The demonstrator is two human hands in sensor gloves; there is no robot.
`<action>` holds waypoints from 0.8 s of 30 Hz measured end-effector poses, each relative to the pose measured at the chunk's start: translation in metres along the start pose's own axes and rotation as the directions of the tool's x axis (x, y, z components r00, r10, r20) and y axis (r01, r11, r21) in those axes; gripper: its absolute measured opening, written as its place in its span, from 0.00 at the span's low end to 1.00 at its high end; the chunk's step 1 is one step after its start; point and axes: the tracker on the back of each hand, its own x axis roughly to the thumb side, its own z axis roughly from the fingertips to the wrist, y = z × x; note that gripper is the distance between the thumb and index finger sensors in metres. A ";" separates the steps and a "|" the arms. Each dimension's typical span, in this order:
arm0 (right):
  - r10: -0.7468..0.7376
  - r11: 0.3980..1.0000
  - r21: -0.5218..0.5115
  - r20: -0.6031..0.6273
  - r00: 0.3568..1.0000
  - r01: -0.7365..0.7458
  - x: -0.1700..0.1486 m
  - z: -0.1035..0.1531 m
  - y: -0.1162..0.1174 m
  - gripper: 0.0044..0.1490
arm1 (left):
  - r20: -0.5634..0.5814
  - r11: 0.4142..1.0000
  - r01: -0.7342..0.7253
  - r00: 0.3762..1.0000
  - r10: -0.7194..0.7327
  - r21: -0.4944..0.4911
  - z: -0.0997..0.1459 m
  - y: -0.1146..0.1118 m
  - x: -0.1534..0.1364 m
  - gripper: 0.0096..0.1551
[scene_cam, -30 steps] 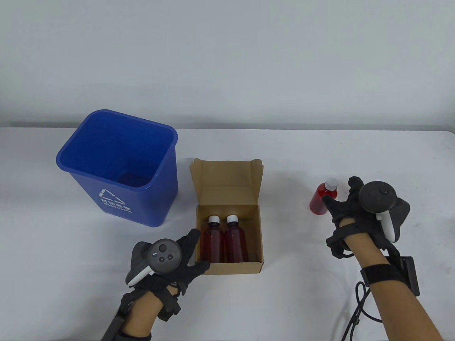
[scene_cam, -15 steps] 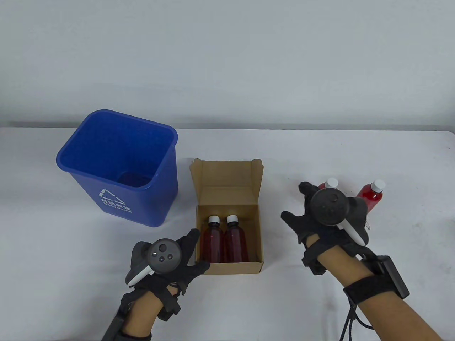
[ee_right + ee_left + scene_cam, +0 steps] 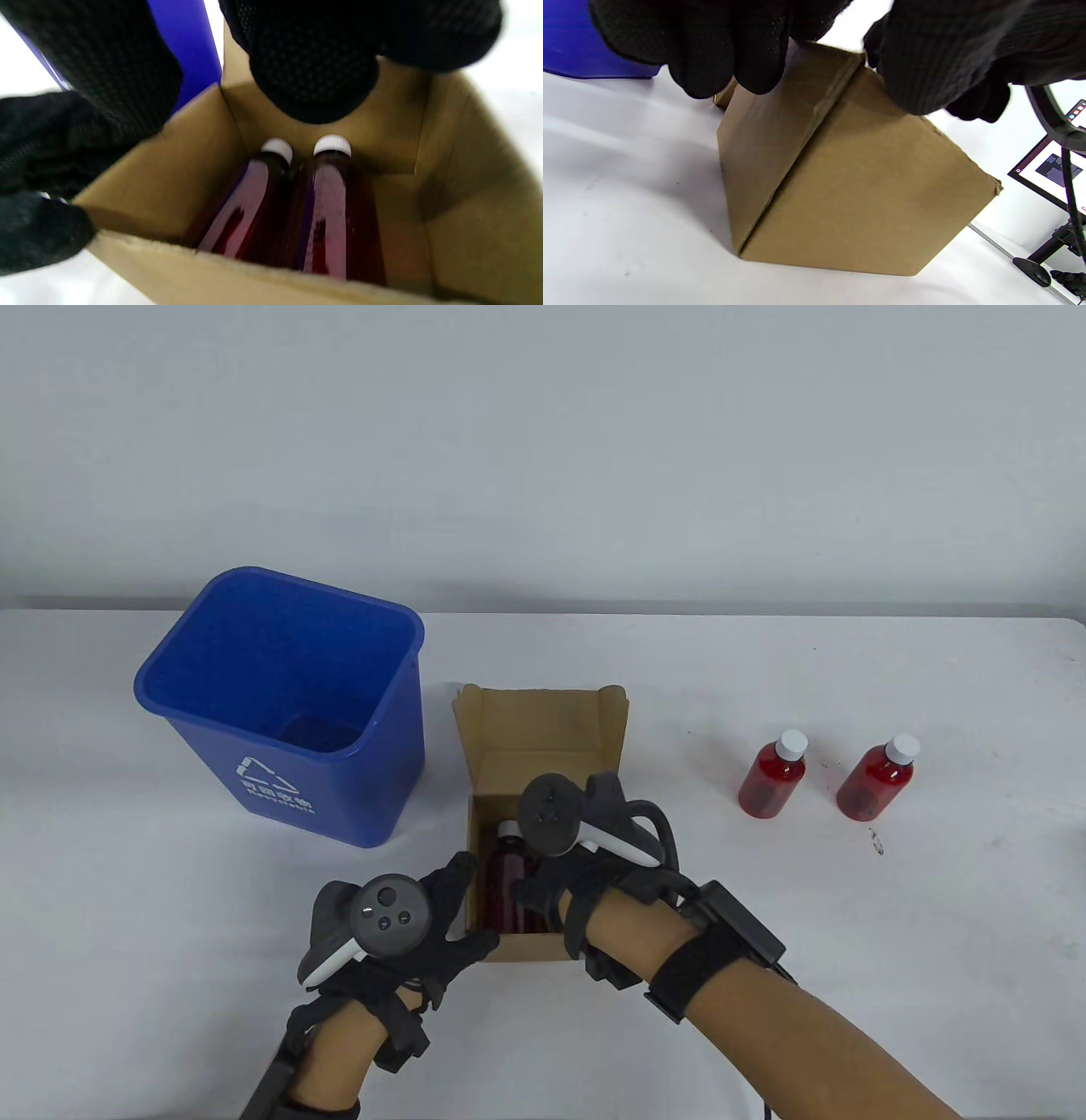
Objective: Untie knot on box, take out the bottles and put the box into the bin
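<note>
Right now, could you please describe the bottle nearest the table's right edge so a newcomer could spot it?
Start at the open cardboard box mid-table and look right. Two red bottles stand upright on the table. Yours is the right-hand bottle, farther from the box than its twin.

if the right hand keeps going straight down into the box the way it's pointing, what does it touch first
Most likely the right-hand one of the two bottles lying in the box. The right hand hangs over the open box, fingertips above the white caps; depth is unclear, so cap or shoulder first.
</note>
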 end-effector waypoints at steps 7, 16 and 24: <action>0.012 0.985 0.173 -0.099 0.995 0.005 0.015 -0.035 0.018 0.53 | 0.002 1.000 0.004 1.000 -0.004 -0.005 0.000 0.000 0.000 0.56; 0.100 0.935 0.354 -0.240 0.966 -0.009 0.020 -0.069 0.038 0.57 | 0.006 1.000 0.008 1.000 -0.007 -0.013 -0.001 0.000 0.000 0.56; 0.012 0.784 0.594 -0.304 0.953 0.180 -0.004 -0.091 0.060 0.65 | 0.007 1.000 0.000 1.000 0.001 -0.019 -0.002 0.000 -0.001 0.58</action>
